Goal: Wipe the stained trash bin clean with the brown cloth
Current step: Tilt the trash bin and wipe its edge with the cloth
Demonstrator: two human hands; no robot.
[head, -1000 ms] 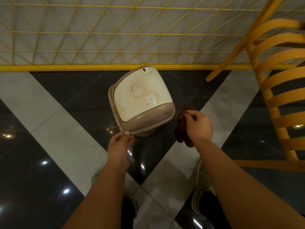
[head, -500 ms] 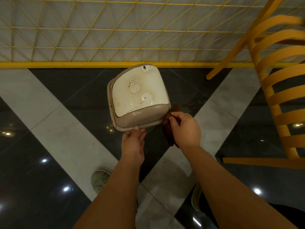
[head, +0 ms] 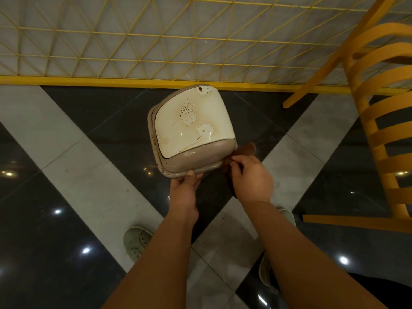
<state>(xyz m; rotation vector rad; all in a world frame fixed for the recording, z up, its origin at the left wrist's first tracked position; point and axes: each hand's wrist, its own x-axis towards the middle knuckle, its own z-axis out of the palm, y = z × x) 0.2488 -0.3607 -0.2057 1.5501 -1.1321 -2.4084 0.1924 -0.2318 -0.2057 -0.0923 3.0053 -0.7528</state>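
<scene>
A beige trash bin point(head: 191, 132) with a cream swing lid stands on the floor at mid-frame. Brown dried stains speckle the lid and a dark spot sits near its far edge. My left hand point(head: 185, 188) grips the bin's near rim with its fingertips. My right hand point(head: 252, 179) holds the brown cloth point(head: 245, 150) bunched against the bin's near right corner. Most of the cloth is hidden behind my hand and the bin.
A yellow wooden chair point(head: 383, 121) stands close on the right, its leg point(head: 347, 221) low near my right arm. A yellow wire lattice fence point(head: 133, 41) with a yellow base bar closes off the far side. My shoes point(head: 137, 241) rest on the glossy black and grey tiled floor.
My right hand has brought the cloth left from beside the bin to its near right corner. My left hand has shifted right along the near rim and taken hold of it.
</scene>
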